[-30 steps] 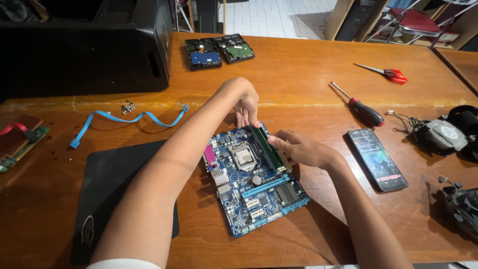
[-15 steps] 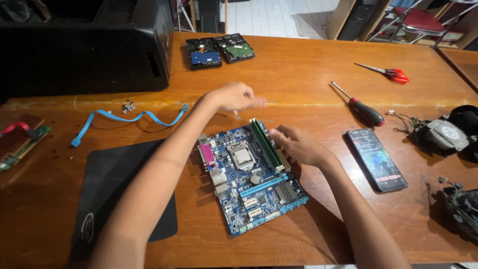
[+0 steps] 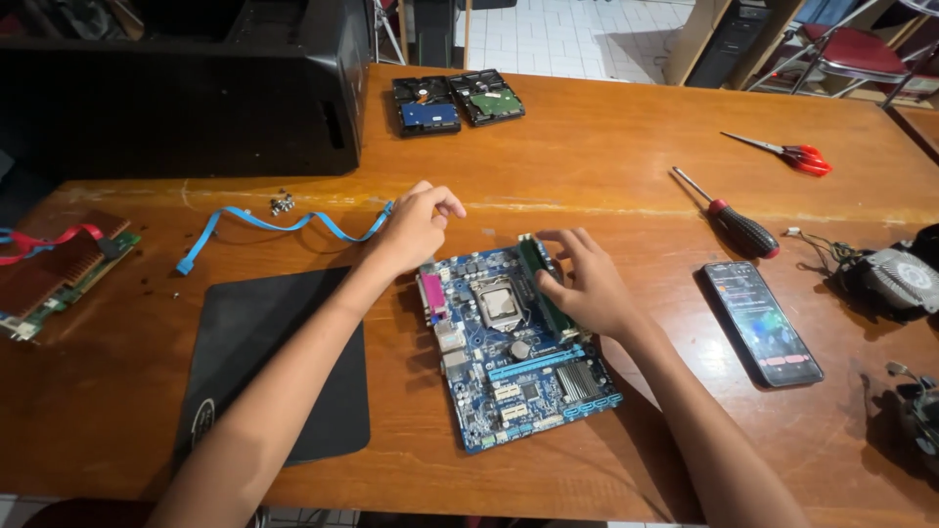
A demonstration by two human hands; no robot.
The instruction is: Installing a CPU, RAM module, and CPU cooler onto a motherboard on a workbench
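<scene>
The blue circuit board [image 3: 514, 347] lies flat on the wooden surface [image 3: 606, 147]. Your right hand [image 3: 582, 284] rests open-fingered on the memory stick [image 3: 541, 284]; your left hand [image 3: 416, 227] hovers loosely curled, holding nothing. Judge the board rigid, light, fragile: grip its edges only.

Blue motherboard [image 3: 514, 347] lies centre frame on wooden table [image 3: 606, 147]. Right hand [image 3: 579, 284] rests fingers on green memory stick [image 3: 541, 286] at board's right edge. Left hand [image 3: 416, 227], loosely curled, hovers above board's upper left corner. Screwdriver [image 3: 729, 217] and phone [image 3: 763, 323] at right.
</scene>
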